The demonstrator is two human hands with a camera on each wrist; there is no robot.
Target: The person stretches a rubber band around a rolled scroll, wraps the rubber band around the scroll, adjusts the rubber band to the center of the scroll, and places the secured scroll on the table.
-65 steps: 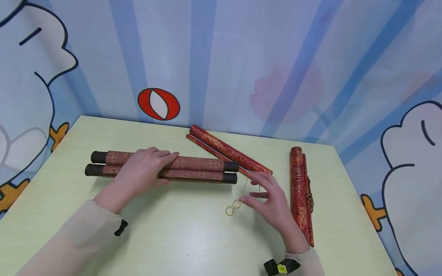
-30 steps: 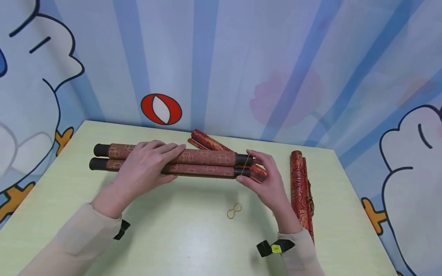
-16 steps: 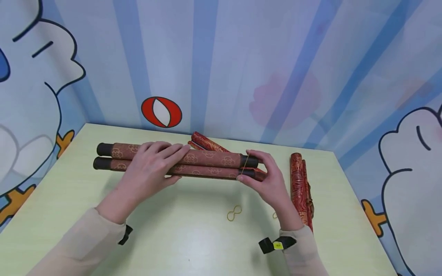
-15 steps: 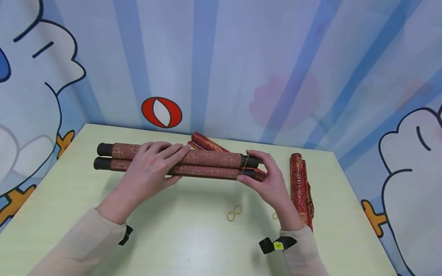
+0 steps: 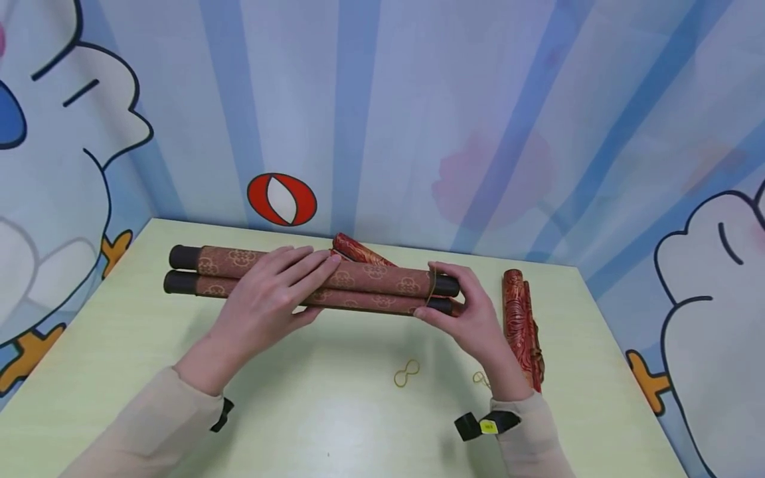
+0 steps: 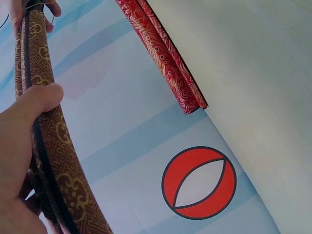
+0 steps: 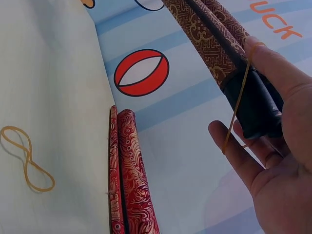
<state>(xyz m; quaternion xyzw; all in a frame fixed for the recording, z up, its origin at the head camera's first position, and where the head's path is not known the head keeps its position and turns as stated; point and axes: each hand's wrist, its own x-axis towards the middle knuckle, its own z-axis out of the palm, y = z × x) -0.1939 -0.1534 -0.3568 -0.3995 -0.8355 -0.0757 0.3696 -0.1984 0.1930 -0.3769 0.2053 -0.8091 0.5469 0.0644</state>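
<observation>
Brown scroll (image 5: 376, 275), its 2 rolls side by side, crosses the left and centre of the head view, held above the pale table (image 5: 335, 411). Fingers of the left hand (image 5: 271, 299) are clamped over its middle, thumb below. At its right end, the right hand (image 5: 469, 315) keeps thumb and forefinger apart, a thin yellow band (image 5: 433, 282) stretched between them across the rolls. Brown scroll and right hand hide part of a red scroll (image 5: 361, 251) behind. At lower centre lies a loose band (image 5: 407, 373) twisted into a figure 8; the right wrist partly covers a further yellow loop (image 5: 480, 378).

From the left wrist, the brown scroll runs down the left side, cut off at the bottom. The left thumb presses on it; the other fingers are mostly hidden. Gold motifs cover its fabric-like surface.

From the right wrist, smooth black ends (image 7: 253, 105) sit at upper right between spread thumb and fingers, the yellow band slanting over them. The hand is cut off at the right edge. Swirling gold patterns mark the red scroll.
</observation>
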